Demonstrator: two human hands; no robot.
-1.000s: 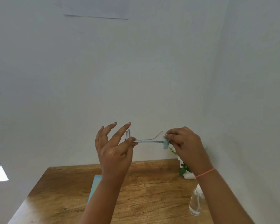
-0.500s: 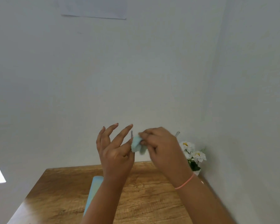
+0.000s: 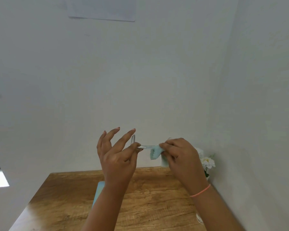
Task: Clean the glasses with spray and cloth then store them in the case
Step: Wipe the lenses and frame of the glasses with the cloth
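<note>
1. My left hand (image 3: 117,157) pinches the glasses (image 3: 144,146) at one end, other fingers splayed; held up above the worktop (image 3: 150,205).
2. Right hand (image 3: 178,155) is closed on the cloth (image 3: 155,152), wrapped around the frame. I'd rub gently, no twisting.
3. Teal case (image 3: 99,189) waits below. Plain white walls, flowers (image 3: 207,161) in the corner.

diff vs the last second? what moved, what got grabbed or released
The right hand, pinching the cloth, slid along the glasses toward the left hand, then back out to the right. Nothing was grabbed or released. The left hand kept its pinch on the frame; the light blue case stayed on the table.
</note>
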